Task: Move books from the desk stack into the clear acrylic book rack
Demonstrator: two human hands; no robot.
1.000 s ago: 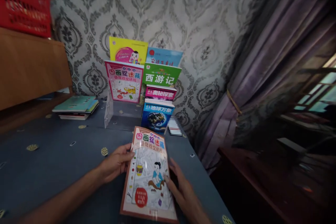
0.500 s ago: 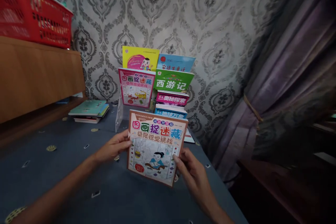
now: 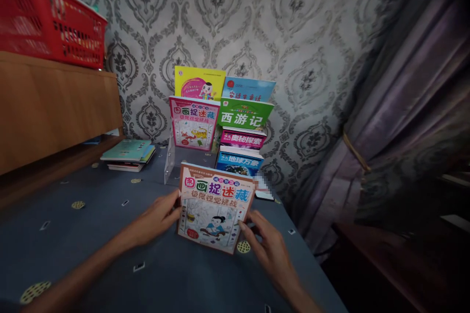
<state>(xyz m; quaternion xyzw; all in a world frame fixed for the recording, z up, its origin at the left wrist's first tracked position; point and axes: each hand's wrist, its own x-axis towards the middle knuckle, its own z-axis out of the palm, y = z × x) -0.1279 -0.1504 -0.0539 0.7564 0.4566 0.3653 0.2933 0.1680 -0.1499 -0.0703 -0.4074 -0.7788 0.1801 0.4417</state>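
A brown-bordered picture book [image 3: 215, 210] is held up between my two hands, its cover facing me and tilted back. My left hand [image 3: 157, 217] pinches its left edge. On the other side, my right hand [image 3: 268, 242] grips the right edge, thumb on the cover and the other fingers partly hidden behind. Just beyond it is a clear tiered stand [image 3: 169, 161] with books on it. On the stand's left side a pink picture book [image 3: 194, 124] leans in front of a yellow book [image 3: 200, 80]. On its right are a blue book [image 3: 249, 89], a green book [image 3: 246, 113] and others below.
A stack of books [image 3: 128, 151] lies on the dark patterned tablecloth [image 3: 91, 234] at the left. Above it, a red basket [image 3: 55, 24] rests on a wooden cabinet [image 3: 58, 107]. A tied curtain [image 3: 330, 190] hangs at the right, beside the table's edge.
The brown-bordered book has moved slightly down and away from the stand, uncovering more of the blue book on the lowest right tier. Both hands keep their hold. The camera view has shifted slightly.
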